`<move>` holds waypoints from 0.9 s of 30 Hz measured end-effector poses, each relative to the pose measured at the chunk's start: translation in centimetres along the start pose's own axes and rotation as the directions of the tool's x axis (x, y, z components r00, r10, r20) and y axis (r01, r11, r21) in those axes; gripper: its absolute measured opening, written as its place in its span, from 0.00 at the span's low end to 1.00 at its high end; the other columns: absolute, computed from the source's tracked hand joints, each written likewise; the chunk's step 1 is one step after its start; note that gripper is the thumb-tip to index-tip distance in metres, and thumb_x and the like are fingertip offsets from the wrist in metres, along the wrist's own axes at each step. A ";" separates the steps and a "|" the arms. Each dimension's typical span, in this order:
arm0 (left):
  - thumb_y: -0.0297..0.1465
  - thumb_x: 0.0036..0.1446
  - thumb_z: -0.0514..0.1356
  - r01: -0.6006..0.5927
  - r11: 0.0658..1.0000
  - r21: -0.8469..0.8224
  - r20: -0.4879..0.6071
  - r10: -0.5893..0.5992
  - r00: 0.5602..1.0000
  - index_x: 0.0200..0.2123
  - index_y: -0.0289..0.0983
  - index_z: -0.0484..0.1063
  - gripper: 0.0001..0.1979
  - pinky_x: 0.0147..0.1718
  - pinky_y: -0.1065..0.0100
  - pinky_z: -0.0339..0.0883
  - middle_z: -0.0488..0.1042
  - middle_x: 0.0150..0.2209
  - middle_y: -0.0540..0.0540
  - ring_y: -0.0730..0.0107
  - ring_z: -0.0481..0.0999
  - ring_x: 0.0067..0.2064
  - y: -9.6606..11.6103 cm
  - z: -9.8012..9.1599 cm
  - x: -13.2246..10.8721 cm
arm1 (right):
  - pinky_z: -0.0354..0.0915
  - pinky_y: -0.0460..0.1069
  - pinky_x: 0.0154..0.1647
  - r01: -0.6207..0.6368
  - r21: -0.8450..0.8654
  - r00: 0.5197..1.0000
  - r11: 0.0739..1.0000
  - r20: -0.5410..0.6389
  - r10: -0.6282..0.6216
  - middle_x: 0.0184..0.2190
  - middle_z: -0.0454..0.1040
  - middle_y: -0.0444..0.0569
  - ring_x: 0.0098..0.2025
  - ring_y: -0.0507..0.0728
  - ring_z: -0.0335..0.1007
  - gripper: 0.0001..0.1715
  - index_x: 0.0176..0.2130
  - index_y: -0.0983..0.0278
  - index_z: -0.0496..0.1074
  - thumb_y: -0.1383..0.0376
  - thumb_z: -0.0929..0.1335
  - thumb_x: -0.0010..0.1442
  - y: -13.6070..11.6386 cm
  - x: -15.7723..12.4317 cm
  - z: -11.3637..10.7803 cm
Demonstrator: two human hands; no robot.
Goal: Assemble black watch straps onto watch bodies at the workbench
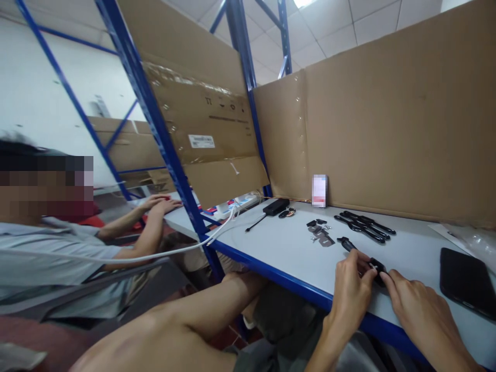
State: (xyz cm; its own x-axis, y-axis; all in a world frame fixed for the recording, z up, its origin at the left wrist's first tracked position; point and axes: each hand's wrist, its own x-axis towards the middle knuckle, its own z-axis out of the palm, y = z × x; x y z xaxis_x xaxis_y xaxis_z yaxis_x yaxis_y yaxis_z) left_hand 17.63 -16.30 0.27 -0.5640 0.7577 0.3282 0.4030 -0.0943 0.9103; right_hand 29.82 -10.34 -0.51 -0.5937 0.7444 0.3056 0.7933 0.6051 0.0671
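Above the front edge of the table (271,253), my left hand (351,284) and my right hand (420,305) meet at a small black part (376,265). Fingers of both hands pinch it from either side. A slim black piece (347,244) sticks out beyond my left fingers; whether it joins the held part I cannot tell. Several glossy black looped strips (364,226) lie just behind my hands. To their left are thin dark flat plates (321,236) with small silvery bits around them.
A lit phone (320,191) leans on the cardboard wall (387,129). A black box with a cable (276,207) lies further left, near a power strip (236,205). At right is a black tablet-like slab (467,281). Another person (50,248) sits left, beyond a blue post (166,150).
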 end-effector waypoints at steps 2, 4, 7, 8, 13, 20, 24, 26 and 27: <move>0.24 0.53 0.63 0.024 1.000 -0.003 -0.003 -0.024 1.000 0.33 0.37 0.73 0.04 0.33 0.67 0.64 0.76 0.29 0.47 0.66 0.75 0.34 0.1 0.0 0.1 | 0.60 0.50 0.23 0.004 0.001 1.000 1.000 -0.023 -0.004 0.28 0.81 0.54 0.29 0.65 0.80 0.20 0.44 0.63 0.76 0.59 0.59 0.72 0.1 0.0 0.2; 0.25 0.54 0.63 0.017 1.000 0.017 0.006 -0.017 1.000 0.30 0.38 0.72 0.03 0.30 0.68 0.63 0.75 0.26 0.49 0.67 0.74 0.30 0.1 0.0 0.1 | 0.59 0.50 0.23 0.009 0.002 0.999 1.000 -0.040 -0.008 0.27 0.81 0.54 0.29 0.65 0.80 0.21 0.43 0.63 0.76 0.59 0.58 0.72 0.1 0.0 0.3; 0.25 0.57 0.59 -0.080 0.993 0.091 0.050 0.075 0.996 0.32 0.41 0.73 0.05 0.28 0.69 0.62 0.73 0.22 0.52 0.69 0.72 0.27 0.1 0.0 -0.1 | 0.58 0.50 0.22 0.023 -0.007 0.998 1.000 -0.053 -0.023 0.26 0.80 0.55 0.29 0.65 0.80 0.22 0.43 0.64 0.76 0.60 0.58 0.72 0.1 0.0 0.2; 0.24 0.58 0.57 -0.120 0.986 0.115 0.066 0.113 0.991 0.33 0.41 0.74 0.07 0.29 0.68 0.62 0.73 0.23 0.52 0.69 0.72 0.27 0.1 0.0 -0.2 | 0.58 0.50 0.22 0.026 -0.014 0.998 1.000 -0.058 -0.026 0.27 0.80 0.56 0.29 0.65 0.80 0.22 0.43 0.65 0.76 0.60 0.57 0.72 0.1 0.0 0.2; 0.27 0.59 0.58 -0.166 0.977 0.133 0.058 0.159 0.986 0.37 0.41 0.77 0.07 0.33 0.67 0.66 0.79 0.33 0.47 0.65 0.76 0.35 0.2 -0.1 -0.6 | 0.57 0.49 0.22 0.042 -0.033 0.996 0.999 -0.078 -0.044 0.26 0.80 0.55 0.28 0.64 0.80 0.21 0.41 0.64 0.76 0.60 0.57 0.72 0.2 -0.2 0.2; 0.25 0.55 0.61 -0.099 0.995 -0.008 0.053 0.099 0.994 0.46 0.39 0.70 0.14 0.30 0.70 0.67 0.79 0.32 0.48 0.68 0.76 0.32 -0.7 -0.2 -0.3 | 0.57 0.48 0.24 0.000 -0.011 0.999 1.000 -0.036 0.000 0.26 0.80 0.55 0.29 0.62 0.80 0.22 0.39 0.64 0.75 0.60 0.56 0.73 -0.3 -0.3 -0.9; 0.31 0.56 0.62 0.009 0.995 -0.097 0.085 -0.001 0.996 0.39 0.37 0.69 0.08 0.22 0.72 0.62 0.74 0.22 0.53 0.71 0.71 0.22 -0.9 -0.4 0.0 | 0.61 0.48 0.26 -0.013 0.017 0.999 1.000 0.031 0.013 0.31 0.81 0.57 0.32 0.62 0.81 0.23 0.41 0.64 0.75 0.61 0.54 0.74 -0.9 -0.4 -1.9; 0.36 0.58 0.60 0.004 0.999 -0.052 0.119 0.002 0.993 0.32 0.37 0.69 0.08 0.21 0.72 0.60 0.72 0.20 0.52 0.72 0.70 0.21 -0.8 -0.6 0.1 | 0.63 0.49 0.28 -0.039 0.035 0.998 0.999 0.049 0.037 0.32 0.81 0.57 0.34 0.63 0.81 0.24 0.43 0.65 0.74 0.62 0.54 0.74 -1.1 -0.4 -2.2; 0.36 0.59 0.59 -0.012 1.000 -0.029 0.138 0.015 0.990 0.30 0.37 0.69 0.09 0.21 0.72 0.60 0.72 0.19 0.52 0.72 0.70 0.21 -0.7 -0.6 0.2 | 0.64 0.49 0.29 -0.048 0.041 0.997 0.998 0.054 0.045 0.32 0.81 0.57 0.34 0.63 0.81 0.24 0.44 0.65 0.74 0.62 0.54 0.74 -1.2 -0.4 -2.4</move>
State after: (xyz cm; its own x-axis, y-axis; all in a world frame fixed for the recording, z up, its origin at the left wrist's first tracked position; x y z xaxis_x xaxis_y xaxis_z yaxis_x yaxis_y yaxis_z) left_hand 16.79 -16.52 -0.14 -0.4530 0.8379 0.3044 0.3881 -0.1220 0.9135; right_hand 29.42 -12.01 1.56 -0.5634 0.7854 0.2563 0.8145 0.5800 0.0132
